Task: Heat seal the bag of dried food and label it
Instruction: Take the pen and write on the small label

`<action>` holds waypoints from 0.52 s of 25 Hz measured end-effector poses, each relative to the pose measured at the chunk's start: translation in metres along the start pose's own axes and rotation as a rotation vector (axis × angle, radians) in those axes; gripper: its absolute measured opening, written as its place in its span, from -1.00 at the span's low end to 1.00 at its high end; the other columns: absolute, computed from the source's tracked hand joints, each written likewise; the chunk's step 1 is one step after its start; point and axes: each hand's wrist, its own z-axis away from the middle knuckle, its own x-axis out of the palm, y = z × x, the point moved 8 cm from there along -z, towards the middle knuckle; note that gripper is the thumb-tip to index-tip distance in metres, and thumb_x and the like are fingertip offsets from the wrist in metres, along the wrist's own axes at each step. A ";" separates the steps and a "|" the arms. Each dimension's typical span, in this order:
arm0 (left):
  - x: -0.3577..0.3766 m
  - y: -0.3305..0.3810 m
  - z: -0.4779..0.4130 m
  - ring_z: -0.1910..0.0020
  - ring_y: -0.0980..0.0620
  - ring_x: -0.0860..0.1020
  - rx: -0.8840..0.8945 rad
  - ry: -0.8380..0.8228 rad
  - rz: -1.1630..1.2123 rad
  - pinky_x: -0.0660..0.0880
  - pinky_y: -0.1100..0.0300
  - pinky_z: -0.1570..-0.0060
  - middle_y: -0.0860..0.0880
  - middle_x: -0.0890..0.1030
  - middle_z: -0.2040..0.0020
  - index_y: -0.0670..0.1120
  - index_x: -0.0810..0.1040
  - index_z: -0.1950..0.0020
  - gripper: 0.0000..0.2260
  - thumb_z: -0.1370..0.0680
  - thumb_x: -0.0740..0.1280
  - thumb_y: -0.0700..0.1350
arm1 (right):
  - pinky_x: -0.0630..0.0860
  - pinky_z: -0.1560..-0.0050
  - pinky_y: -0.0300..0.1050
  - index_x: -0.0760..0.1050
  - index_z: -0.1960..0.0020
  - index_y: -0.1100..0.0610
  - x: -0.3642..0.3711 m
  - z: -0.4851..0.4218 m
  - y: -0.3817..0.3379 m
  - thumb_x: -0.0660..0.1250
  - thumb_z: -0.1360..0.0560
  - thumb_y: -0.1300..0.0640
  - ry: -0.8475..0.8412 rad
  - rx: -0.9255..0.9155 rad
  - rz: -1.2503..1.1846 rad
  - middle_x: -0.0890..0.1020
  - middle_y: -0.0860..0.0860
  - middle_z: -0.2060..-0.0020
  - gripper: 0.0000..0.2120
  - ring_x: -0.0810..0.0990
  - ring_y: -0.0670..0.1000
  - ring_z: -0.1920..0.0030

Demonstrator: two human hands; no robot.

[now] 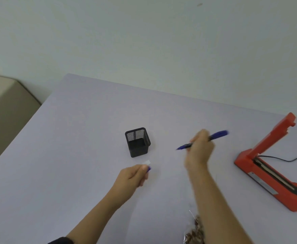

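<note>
You were at labelling: right hand (199, 150) gripped the pen (204, 139), left hand (135, 175) pinched its cap (149, 168) by the label (147, 162); next, write steadily.

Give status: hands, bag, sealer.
Right hand grips blue pen, uncapped. Left hand pinches pen cap. Bag of dried food at near edge, half hidden. Sealer arm raised, empty.

The setting reads as a plain office-type workroom: a pale tabletop (91, 120) set against a bare off-white wall (144, 41), carrying a black mesh pen holder (138, 142) and an orange tabletop heat sealer (270, 173) with a black power cord (284, 158) behind it.
</note>
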 end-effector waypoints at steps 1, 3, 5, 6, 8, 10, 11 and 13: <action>-0.010 -0.021 0.007 0.40 0.13 0.42 -0.065 0.026 0.051 0.37 0.25 0.26 0.05 0.51 0.44 -0.06 0.55 0.29 -0.67 -0.61 0.16 -0.03 | 0.25 0.43 -0.18 0.23 0.51 0.10 -0.003 -0.012 -0.013 0.15 -0.47 0.15 -0.007 -0.024 -0.048 0.34 -0.13 0.72 -0.62 0.30 -0.12 0.60; -0.031 -0.060 0.013 0.32 0.10 0.53 -0.138 0.117 0.015 0.44 0.25 0.18 0.01 0.62 0.31 -0.01 0.62 0.16 -0.76 -0.60 0.19 -0.08 | 0.26 0.45 -0.21 0.23 0.50 0.10 0.001 -0.018 -0.025 0.16 -0.52 0.12 -0.120 -0.097 0.037 0.34 -0.14 0.68 -0.58 0.29 -0.15 0.60; -0.050 -0.084 0.006 0.23 0.09 0.57 -0.160 0.237 -0.149 0.44 0.31 0.15 0.01 0.64 0.20 0.03 0.57 0.00 -0.87 -0.59 0.23 -0.11 | 0.30 0.46 -0.20 0.29 0.49 0.11 0.012 -0.007 -0.009 0.16 -0.57 0.02 -0.252 -0.112 0.151 0.37 -0.09 0.61 -0.53 0.31 -0.13 0.59; -0.059 -0.094 0.000 0.23 0.07 0.56 -0.178 0.281 -0.233 0.43 0.31 0.18 0.00 0.62 0.21 0.02 0.53 -0.03 -0.90 -0.58 0.24 -0.13 | 0.33 0.47 -0.20 0.33 0.47 0.12 0.017 0.000 0.002 0.16 -0.58 -0.03 -0.298 -0.116 0.191 0.39 -0.04 0.58 -0.53 0.33 -0.12 0.59; -0.076 -0.111 -0.011 0.27 -0.01 0.52 -0.216 0.355 -0.402 0.43 0.21 0.24 -0.05 0.57 0.25 -0.07 0.48 0.04 -0.98 -0.55 0.27 -0.16 | 0.45 0.48 -0.24 0.41 0.39 0.16 0.020 0.010 0.023 0.17 -0.57 -0.05 -0.343 -0.115 0.218 0.46 0.01 0.51 -0.57 0.44 -0.12 0.57; -0.089 -0.129 -0.015 0.29 -0.08 0.49 -0.232 0.391 -0.537 0.41 0.12 0.26 -0.08 0.53 0.28 -0.15 0.46 0.15 -0.94 -0.52 0.28 -0.19 | 0.55 0.41 -0.26 0.45 0.31 0.23 0.021 0.014 0.043 0.27 -0.53 0.04 -0.405 -0.100 0.203 0.54 0.01 0.44 -0.67 0.56 -0.12 0.49; -0.091 -0.135 -0.016 0.29 -0.09 0.48 -0.233 0.389 -0.560 0.38 0.12 0.28 -0.06 0.51 0.29 -0.15 0.44 0.18 -0.92 -0.51 0.29 -0.20 | 0.58 0.38 -0.25 0.45 0.30 0.24 0.022 0.017 0.053 0.33 -0.50 0.08 -0.446 -0.114 0.230 0.57 -0.01 0.43 -0.72 0.60 -0.10 0.45; -0.093 -0.140 -0.014 0.25 -0.10 0.49 -0.216 0.387 -0.553 0.36 0.14 0.25 -0.03 0.49 0.26 -0.11 0.45 0.16 -0.94 -0.50 0.31 -0.19 | 0.57 0.33 -0.24 0.43 0.34 0.17 0.023 0.024 0.071 0.41 -0.44 0.12 -0.506 -0.196 0.349 0.62 -0.05 0.45 -0.74 0.62 -0.06 0.40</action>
